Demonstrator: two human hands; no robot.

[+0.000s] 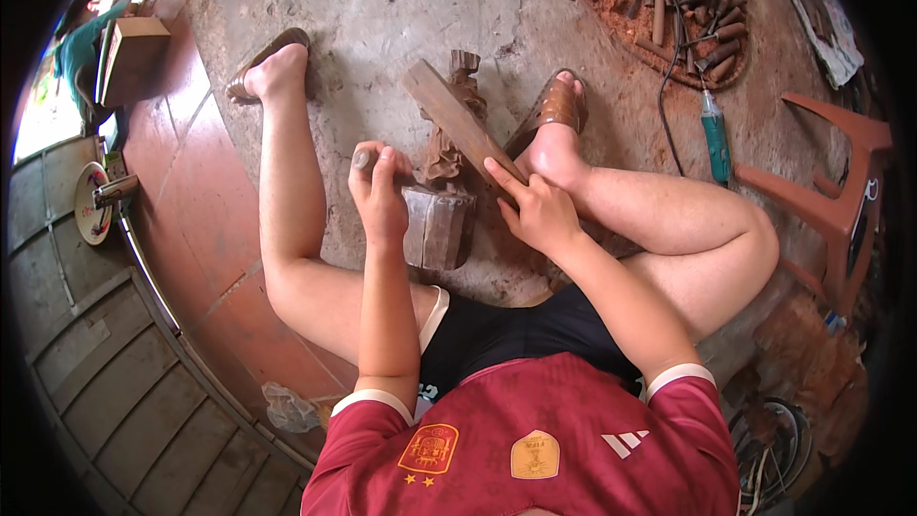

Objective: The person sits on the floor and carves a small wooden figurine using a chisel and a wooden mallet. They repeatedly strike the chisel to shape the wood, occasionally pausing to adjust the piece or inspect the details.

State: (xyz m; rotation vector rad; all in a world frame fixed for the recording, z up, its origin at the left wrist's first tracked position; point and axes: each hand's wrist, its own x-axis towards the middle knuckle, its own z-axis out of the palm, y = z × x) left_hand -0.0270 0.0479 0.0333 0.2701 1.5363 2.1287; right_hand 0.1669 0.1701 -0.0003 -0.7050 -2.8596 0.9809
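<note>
My left hand [380, 196] is wrapped round a tool with a round wooden handle [363, 160], its end pointing up; the blade or tip cannot be made out. My right hand [543, 212] grips the lower end of a long flat wooden bat [458, 119], which slants up to the left. Beneath the bat is a brown carved wood piece [445, 155] with an uneven, cut outline. It lies against a squared wooden block [441, 227] on the floor between my legs. Part of the carving is hidden by the bat.
At the far right, a round tray [635, 33] holds several wooden-handled tools and reddish sawdust. A green corded power tool [714, 139] lies near a brown plastic chair [841, 182]. On the left stand a cardboard box [134, 57], a fan [95, 201] and a metal gate [124, 363].
</note>
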